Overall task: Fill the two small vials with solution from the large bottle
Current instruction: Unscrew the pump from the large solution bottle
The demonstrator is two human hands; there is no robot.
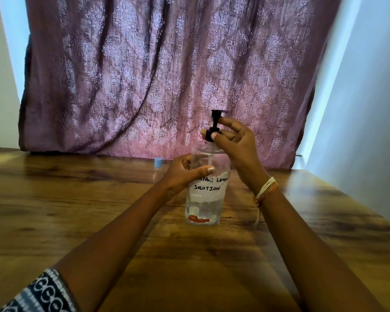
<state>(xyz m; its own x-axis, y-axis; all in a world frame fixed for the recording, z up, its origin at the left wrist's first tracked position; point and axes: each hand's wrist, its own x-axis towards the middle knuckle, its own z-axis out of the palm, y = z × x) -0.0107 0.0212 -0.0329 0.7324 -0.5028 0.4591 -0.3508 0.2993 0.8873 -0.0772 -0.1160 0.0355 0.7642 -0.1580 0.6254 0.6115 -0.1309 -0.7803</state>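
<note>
The right hand has its grip pinched on the black pump cap atop the large bottle — the left hand wraps the bottle's clear body, upright on the wooden counter. A blue-capped vial stands just behind the left hand, before the curtain.

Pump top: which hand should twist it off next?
Right. The right hand already pinches the pump, while the left hand holds the bottle steady on the table.

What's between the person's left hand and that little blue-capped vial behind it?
Nothing. In the head view, only bare wooden table shows between the left hand and the vial.
</note>
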